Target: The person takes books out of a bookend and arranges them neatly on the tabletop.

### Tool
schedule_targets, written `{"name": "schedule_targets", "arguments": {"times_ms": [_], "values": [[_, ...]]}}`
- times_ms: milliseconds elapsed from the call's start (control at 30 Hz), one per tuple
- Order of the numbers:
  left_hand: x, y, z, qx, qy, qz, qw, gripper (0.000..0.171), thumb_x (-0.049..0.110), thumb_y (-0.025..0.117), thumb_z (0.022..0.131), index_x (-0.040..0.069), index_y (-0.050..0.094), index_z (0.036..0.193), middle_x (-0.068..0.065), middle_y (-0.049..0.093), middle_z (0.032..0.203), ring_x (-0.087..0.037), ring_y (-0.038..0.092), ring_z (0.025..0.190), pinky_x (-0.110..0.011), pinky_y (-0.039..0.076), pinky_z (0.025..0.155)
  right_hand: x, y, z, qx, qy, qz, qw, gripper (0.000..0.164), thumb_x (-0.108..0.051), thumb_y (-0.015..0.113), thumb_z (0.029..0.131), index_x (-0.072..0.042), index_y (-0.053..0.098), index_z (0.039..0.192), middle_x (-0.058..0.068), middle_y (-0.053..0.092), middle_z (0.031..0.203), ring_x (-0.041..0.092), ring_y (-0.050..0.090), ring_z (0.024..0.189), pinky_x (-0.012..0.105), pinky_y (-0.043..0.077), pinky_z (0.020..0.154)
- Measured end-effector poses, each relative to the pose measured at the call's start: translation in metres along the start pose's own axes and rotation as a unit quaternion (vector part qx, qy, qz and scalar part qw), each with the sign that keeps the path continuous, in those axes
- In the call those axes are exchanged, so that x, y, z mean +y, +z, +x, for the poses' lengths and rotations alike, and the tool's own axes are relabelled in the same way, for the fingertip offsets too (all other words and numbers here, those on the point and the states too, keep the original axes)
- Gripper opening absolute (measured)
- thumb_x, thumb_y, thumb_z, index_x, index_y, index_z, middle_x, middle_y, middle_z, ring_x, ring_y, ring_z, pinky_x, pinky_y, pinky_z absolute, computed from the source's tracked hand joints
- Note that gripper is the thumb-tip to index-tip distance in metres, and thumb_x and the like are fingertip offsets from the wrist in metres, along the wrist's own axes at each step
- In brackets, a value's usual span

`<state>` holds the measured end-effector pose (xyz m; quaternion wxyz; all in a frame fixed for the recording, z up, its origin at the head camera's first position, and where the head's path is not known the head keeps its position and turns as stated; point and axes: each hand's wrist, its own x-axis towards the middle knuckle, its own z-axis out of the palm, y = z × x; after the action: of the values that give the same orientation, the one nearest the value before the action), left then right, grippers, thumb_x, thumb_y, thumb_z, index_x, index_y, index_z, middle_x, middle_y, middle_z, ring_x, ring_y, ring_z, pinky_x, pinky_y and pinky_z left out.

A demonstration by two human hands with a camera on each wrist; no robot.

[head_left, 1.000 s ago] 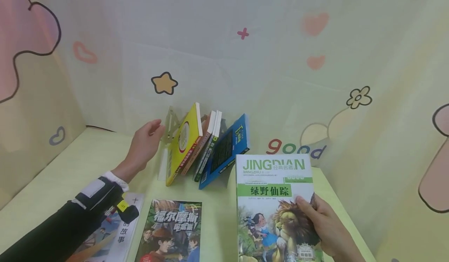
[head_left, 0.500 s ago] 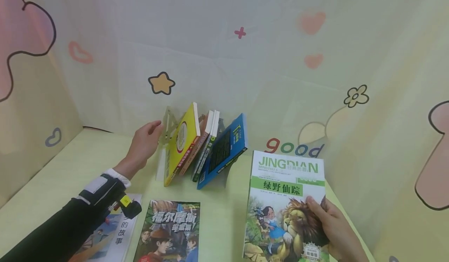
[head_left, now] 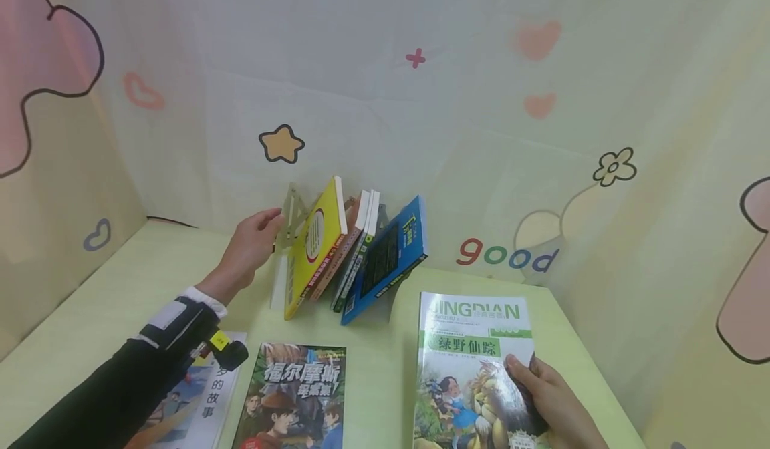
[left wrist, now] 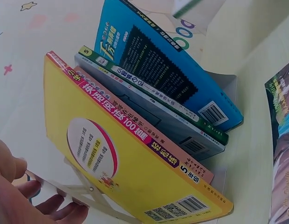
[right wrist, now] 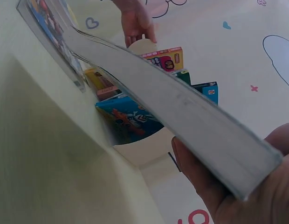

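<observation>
My left hand (head_left: 249, 247) grips the edge of a pale bookend (head_left: 293, 210) at the left of the book row; in the left wrist view its fingers (left wrist: 53, 205) lie along that edge. A yellow book (head_left: 314, 248), a pinkish one, thin ones with green on them and a blue book (head_left: 388, 262) all lean to the right. My right hand (head_left: 561, 399) holds a paperback with a lion and a girl on its cover (head_left: 460, 375), thumb on the front, at the right of the table. The right wrist view shows its pale page edges (right wrist: 182, 109).
A detective-themed comic book (head_left: 295, 395) lies flat at the front middle. Left of it, a white-covered book (head_left: 207, 409) is partly under my left forearm. Behind the table (head_left: 373, 375) hangs a patterned curtain (head_left: 361, 101).
The lion-cover paperback first shifts right with my right hand, then comes down and slightly back left, lower in the head view. My left hand stays at the bookend.
</observation>
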<state>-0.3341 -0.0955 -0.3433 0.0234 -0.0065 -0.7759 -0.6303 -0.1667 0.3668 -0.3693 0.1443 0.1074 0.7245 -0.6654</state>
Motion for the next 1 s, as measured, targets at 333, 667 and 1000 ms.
{"name": "schedule_targets", "arguments": {"times_ms": [333,667,1000], "values": [[0.000,-0.001,0.000,0.000,-0.007,-0.013,0.9999,0.058,0.036,0.044,0.112,0.009,0.033,0.162,-0.019,0.039,0.161,-0.038,0.041,0.145,-0.053,0.041,0.114,0.026,0.011,0.017,-0.064,0.005,0.000,0.998,0.066,-0.038,0.050,0.110,-0.002,0.027,0.160,0.007,0.069,0.126,0.022,0.069,0.105,0.040,0.060,0.090],[0.001,0.004,-0.001,0.008,-0.014,-0.019,0.9997,0.057,0.037,0.045,0.112,0.010,0.034,0.162,-0.017,0.039,0.162,-0.036,0.042,0.145,-0.051,0.041,0.114,0.046,0.024,0.023,-0.097,0.012,-0.002,0.995,0.064,-0.037,0.052,0.109,0.001,0.033,0.157,0.011,0.069,0.128,0.024,0.070,0.106,0.037,0.059,0.090],[0.001,0.002,-0.002,0.010,-0.010,-0.011,0.9998,0.058,0.037,0.045,0.112,0.009,0.035,0.161,-0.017,0.039,0.161,-0.036,0.042,0.145,-0.050,0.043,0.113,0.057,0.029,0.027,-0.130,0.002,-0.034,0.991,0.061,-0.035,0.049,0.110,0.010,0.040,0.151,0.017,0.069,0.129,0.025,0.071,0.107,0.036,0.059,0.090]]}}
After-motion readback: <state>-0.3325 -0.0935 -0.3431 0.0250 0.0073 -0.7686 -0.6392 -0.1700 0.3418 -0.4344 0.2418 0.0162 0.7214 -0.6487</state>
